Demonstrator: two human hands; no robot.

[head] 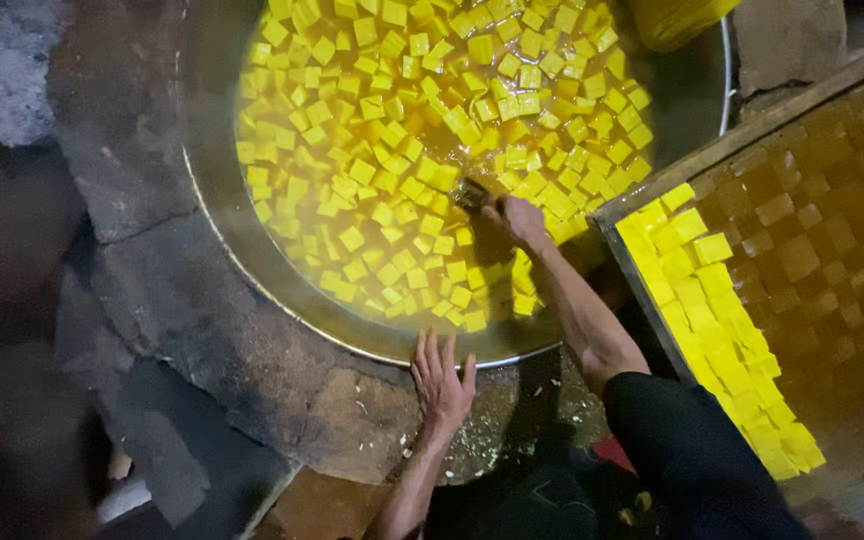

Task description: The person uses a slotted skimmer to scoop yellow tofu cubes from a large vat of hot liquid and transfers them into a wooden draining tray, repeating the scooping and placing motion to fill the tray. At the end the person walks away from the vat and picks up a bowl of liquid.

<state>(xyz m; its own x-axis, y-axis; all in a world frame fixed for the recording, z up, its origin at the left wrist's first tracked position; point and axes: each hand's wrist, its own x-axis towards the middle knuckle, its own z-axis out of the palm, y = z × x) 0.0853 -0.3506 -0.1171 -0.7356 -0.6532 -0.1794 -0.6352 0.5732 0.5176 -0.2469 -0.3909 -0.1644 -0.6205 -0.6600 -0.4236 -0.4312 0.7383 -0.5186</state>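
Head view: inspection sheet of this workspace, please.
Surface: rough grey stone surround, cracked.
Job's things: wide metal pan of yellow liquid with floating yellow cubes; wooden tray with rows of yellow cubes.
Clutter: pale crumbs on the stone near the pan rim.
Grippers: left hand flat on the pan rim; right hand grips a small dark tool among the cubes.
Cables: nothing seen.
Surroundings: yellow container at the top edge; dark floor.

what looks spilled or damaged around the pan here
Pale crumbs lie scattered on the stone ledge near the left hand. The ledge itself is cracked and chipped. Nothing else stands out around the pan or the wooden tray.
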